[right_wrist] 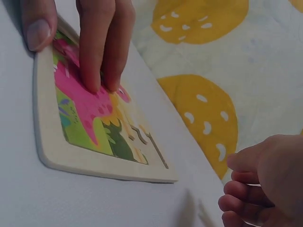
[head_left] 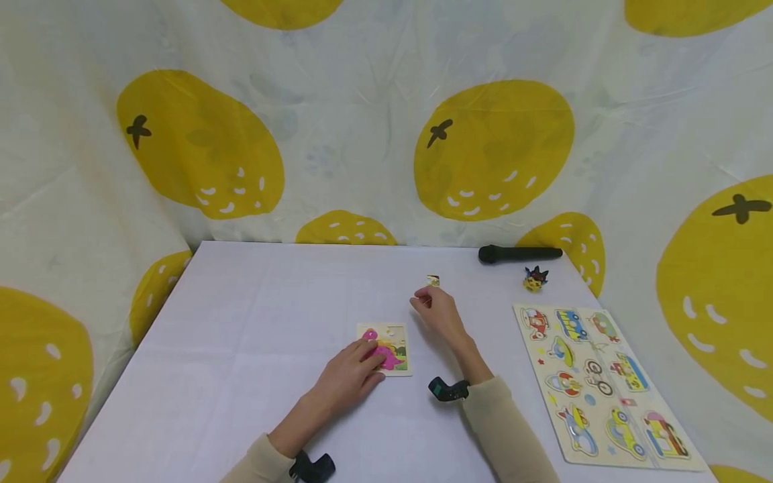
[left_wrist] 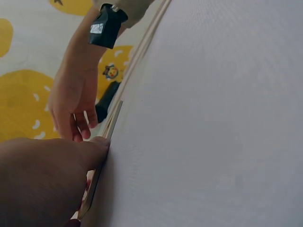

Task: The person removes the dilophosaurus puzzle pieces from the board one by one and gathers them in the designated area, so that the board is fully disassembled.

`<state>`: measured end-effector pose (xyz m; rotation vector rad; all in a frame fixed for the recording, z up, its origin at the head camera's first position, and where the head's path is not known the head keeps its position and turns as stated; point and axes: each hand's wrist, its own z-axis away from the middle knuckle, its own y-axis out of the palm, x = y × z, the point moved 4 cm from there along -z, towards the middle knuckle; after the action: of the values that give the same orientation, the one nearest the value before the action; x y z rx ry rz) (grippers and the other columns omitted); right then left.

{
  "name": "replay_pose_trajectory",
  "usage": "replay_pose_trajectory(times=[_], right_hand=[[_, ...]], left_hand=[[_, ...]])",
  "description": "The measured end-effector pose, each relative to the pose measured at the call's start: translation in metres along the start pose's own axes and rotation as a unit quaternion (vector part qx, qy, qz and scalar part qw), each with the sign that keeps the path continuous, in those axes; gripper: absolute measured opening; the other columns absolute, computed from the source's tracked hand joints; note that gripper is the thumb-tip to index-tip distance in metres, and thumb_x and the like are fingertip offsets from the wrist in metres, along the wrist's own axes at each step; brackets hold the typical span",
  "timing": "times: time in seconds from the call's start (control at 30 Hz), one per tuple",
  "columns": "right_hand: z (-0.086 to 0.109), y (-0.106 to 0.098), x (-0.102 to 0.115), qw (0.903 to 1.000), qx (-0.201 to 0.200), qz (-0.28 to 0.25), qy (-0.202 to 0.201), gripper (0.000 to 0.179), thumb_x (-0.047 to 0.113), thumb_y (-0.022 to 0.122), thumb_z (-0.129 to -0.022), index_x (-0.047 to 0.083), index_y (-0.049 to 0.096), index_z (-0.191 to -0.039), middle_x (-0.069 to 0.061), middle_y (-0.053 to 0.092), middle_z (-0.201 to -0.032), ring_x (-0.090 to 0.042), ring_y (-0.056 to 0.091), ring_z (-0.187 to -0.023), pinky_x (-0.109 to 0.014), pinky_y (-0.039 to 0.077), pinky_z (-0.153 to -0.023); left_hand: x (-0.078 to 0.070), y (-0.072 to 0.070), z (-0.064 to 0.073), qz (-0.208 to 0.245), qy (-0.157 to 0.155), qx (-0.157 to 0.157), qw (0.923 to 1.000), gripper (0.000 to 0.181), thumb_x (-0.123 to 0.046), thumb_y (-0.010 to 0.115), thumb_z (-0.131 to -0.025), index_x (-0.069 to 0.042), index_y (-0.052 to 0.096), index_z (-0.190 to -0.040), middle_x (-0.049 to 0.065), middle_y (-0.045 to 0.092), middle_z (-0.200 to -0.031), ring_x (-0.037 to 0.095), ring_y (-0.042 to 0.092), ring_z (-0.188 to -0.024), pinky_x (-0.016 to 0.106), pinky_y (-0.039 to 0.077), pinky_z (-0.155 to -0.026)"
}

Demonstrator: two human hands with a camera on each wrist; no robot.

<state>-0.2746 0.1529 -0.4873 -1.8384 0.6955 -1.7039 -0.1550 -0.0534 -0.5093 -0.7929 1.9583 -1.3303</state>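
A small wooden jigsaw puzzle point(head_left: 406, 370) with a pink dinosaur picture lies in front of me on the table. My left hand point(head_left: 347, 371) rests on its left side; two fingers point(right_wrist: 94, 56) press down on the picture and the thumb touches the pale frame. Bare wood with a curved groove shows in one corner of the picture. My right hand point(head_left: 439, 310) hovers beyond the puzzle to the right, fingers loosely bent, with nothing visible in them. Just past its knuckles is a small printed puzzle piece point(head_left: 433, 280), partly covered by the hand.
At the right of the white table point(head_left: 241, 322) lies a large wooden vehicle puzzle board point(head_left: 580, 429). Behind it stand a small yellow and dark figurine point(head_left: 534, 279) and a black microphone point(head_left: 521, 254). A fruit-patterned curtain point(head_left: 350, 134) hangs along the back edge.
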Motion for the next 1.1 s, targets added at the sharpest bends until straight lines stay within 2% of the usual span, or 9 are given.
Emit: replay_pose_trajectory(times=[0.2, 0.37, 0.73, 0.9, 1.1], right_hand=[[0.008, 0.008, 0.01, 0.9993, 0.024, 0.009, -0.026, 0.023, 0.022, 0.069, -0.095, 0.006, 0.069, -0.111, -0.007, 0.066, -0.095, -0.019, 0.057, -0.085, -0.03, 0.05, -0.079], [0.013, 0.016, 0.015, 0.9975, 0.059, 0.018, -0.034, 0.02, 0.021, 0.07, -0.093, 0.008, 0.07, -0.108, -0.005, 0.066, -0.095, -0.016, 0.056, -0.084, -0.028, 0.051, -0.077], [0.02, 0.026, 0.021, 0.9876, 0.133, 0.046, -0.069, 0.011, 0.019, 0.072, -0.092, 0.011, 0.073, -0.099, -0.002, 0.063, -0.09, -0.015, 0.055, -0.081, -0.029, 0.05, -0.076], [0.021, 0.029, 0.022, 0.9831, 0.159, 0.056, -0.071, 0.01, 0.021, 0.075, -0.09, 0.012, 0.073, -0.093, -0.001, 0.061, -0.087, -0.015, 0.054, -0.079, -0.028, 0.049, -0.075], [0.021, 0.033, 0.021, 0.9793, 0.18, 0.063, -0.068, 0.012, 0.02, 0.077, -0.088, 0.011, 0.072, -0.093, -0.002, 0.06, -0.087, -0.015, 0.053, -0.079, -0.027, 0.049, -0.074]], left_hand=[[-0.001, 0.001, -0.001, -0.012, 0.002, 0.011, 0.9999, 0.043, -0.041, 0.065, -0.095, -0.018, 0.067, -0.132, 0.005, 0.061, -0.14, 0.026, 0.055, -0.132, 0.039, 0.045, -0.112], [-0.001, 0.002, 0.0, -0.016, -0.002, 0.015, 0.9998, 0.043, -0.04, 0.065, -0.095, -0.018, 0.066, -0.132, 0.005, 0.06, -0.14, 0.026, 0.054, -0.132, 0.04, 0.045, -0.112], [-0.001, 0.003, 0.0, -0.024, -0.003, 0.022, 0.9995, 0.043, -0.041, 0.064, -0.096, -0.018, 0.065, -0.133, 0.004, 0.06, -0.141, 0.026, 0.053, -0.134, 0.04, 0.045, -0.112], [0.0, 0.005, 0.0, -0.025, -0.006, 0.03, 0.9992, 0.045, -0.042, 0.063, -0.096, -0.018, 0.064, -0.134, 0.004, 0.059, -0.142, 0.025, 0.052, -0.135, 0.04, 0.044, -0.113], [0.0, 0.004, 0.0, -0.028, -0.001, 0.026, 0.9992, 0.044, -0.042, 0.063, -0.096, -0.018, 0.065, -0.133, 0.004, 0.06, -0.141, 0.025, 0.053, -0.134, 0.04, 0.045, -0.112]])
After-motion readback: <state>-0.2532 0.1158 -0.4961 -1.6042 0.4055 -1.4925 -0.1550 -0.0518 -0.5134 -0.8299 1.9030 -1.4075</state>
